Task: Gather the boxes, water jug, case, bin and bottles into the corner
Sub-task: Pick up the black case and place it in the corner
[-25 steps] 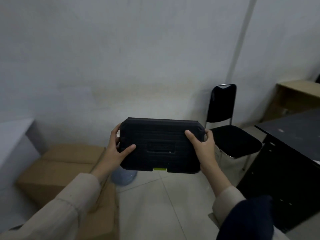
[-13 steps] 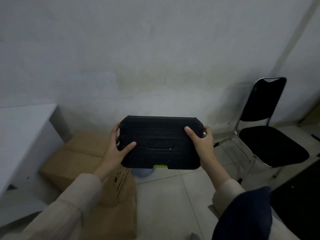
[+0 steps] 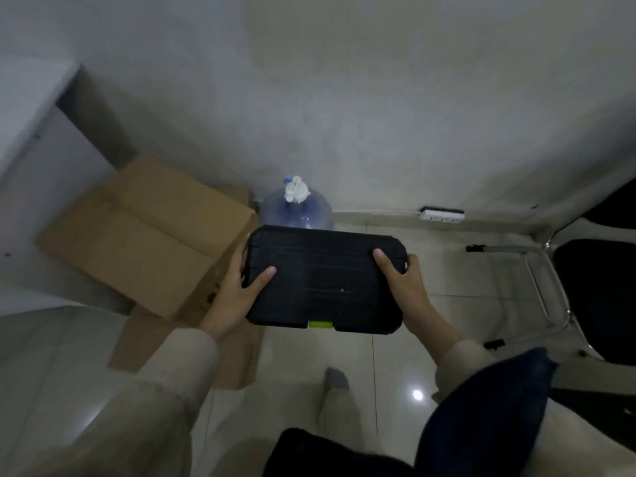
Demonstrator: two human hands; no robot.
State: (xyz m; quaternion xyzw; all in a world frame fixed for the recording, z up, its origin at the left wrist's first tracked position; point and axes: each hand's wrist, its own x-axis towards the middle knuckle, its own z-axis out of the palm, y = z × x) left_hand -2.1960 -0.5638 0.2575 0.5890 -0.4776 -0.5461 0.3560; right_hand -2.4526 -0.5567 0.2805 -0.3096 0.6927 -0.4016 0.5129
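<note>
Biggest thing in view is the wall (image 3: 344, 98) across the top, with the tiled floor (image 3: 395, 356) under it. On the far right edge there's a black chair (image 3: 599, 290) with chrome legs, and a white power strip (image 3: 441, 214) lies along the base of the wall, right of centre.

Left of centre sit the cardboard boxes: upper box (image 3: 144, 232) stacked on a lower box (image 3: 186, 342), pushed in by the white cabinet (image 3: 31, 139) in the upper left. Just beside them, middle of the frame, stands the water jug (image 3: 297, 211), upright with its white cap on. So boxes and jug already look parked in the corner.

Right now I'm carrying the case (image 3: 325, 280), black with a little green latch on the near edge, held flat in mid frame, partly covering the jug. My left hand (image 3: 237, 290) grips its left end, thumb on top, fingers curled underneath. My right hand (image 3: 402, 284) does the same on the right end.

My guess for the next move: step in, lower the case next to the jug or onto the boxes, and don't knock the jug over. Bin and bottles aren't in view.
</note>
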